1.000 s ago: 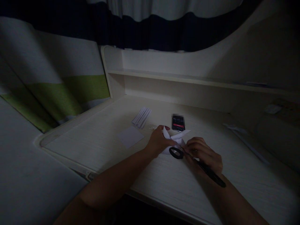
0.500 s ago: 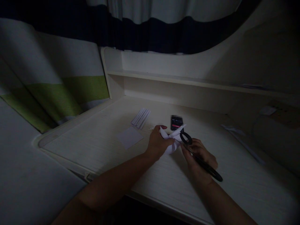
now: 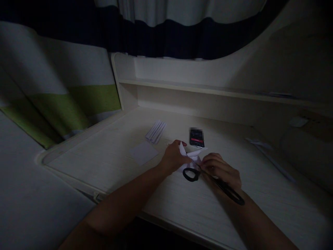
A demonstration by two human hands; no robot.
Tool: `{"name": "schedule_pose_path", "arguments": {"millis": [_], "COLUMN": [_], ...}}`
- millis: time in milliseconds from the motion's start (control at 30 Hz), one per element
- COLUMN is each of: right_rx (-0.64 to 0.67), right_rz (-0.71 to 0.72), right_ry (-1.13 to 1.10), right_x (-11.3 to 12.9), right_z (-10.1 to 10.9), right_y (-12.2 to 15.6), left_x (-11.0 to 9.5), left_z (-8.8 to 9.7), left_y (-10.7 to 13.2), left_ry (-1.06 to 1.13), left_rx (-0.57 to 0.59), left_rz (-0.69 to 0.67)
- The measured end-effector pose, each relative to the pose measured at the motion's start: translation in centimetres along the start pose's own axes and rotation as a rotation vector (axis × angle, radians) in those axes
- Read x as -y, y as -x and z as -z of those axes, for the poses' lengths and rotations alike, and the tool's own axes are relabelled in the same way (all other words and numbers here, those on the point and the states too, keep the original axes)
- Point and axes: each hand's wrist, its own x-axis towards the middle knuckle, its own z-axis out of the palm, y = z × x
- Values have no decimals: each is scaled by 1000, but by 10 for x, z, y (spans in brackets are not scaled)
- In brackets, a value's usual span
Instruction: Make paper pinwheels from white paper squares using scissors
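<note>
My left hand (image 3: 171, 159) pinches a white folded piece of paper (image 3: 195, 152), whose corners stick up above the fingers. Close beside it, my right hand (image 3: 221, 169) is closed on a pair of scissors (image 3: 197, 174) with black handles. The handles are spread wide: one loop hangs below the paper, the other lies along the right palm and wrist. The blades are near the paper, mostly hidden by fingers. Flat on the desk to the left lies a square sheet of paper (image 3: 144, 152). Behind that sheet are several narrow folded paper strips (image 3: 156, 132).
A phone (image 3: 197, 138) with a lit screen lies beyond my hands. Small white scraps (image 3: 168, 143) are by my left hand. A long pale item (image 3: 270, 159) lies at the right. The desk (image 3: 104, 163) has a raised shelf (image 3: 182, 85) at the back, with curtains (image 3: 88, 100) left and behind.
The scissors have turned in my right hand: the free loop has swung from above the paper to below it. The paper has tilted slightly in my left hand.
</note>
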Motion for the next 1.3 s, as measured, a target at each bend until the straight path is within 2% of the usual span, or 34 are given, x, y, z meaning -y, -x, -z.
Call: {"name": "schedule_pose_path", "arguments": {"millis": [167,267,467,567,700,900,967,1067,1167,1300], "right_rx": [152,150,-77,-141,-234,-361,-338,-245,-84,176], "right_rz": [24,49,4,-47,-170,-328,-334,-230,-109,-48], "right_ry": [-20,5,51,57,92,104,87,48,2,-51], "right_x": [-1,1,10,12,13,13,12,6,0,-4], "right_z": [2,2,-2,-5,-12,-21,-20,-12,-1,8], "right_y": [-1,-2,-8,-5,0,3,3,3,2,-1], "left_x": [3,4,3,3,2,4,5,4,2,3], "left_z": [-1,-2,-5,-10,-16,-22,-23,-19,-11,-2], "left_y": [-3,-3,-2,-2,0,4,4,1,-1,-5], "left_ry": [-67,-36,248,370,385,313,309,285,177,-8], "left_rx": [61,43,9,-45,-125,-213,-226,-207,-108,20], "left_rz": [-4,6,101,136,110,-14,-20,16,37,-9]}}
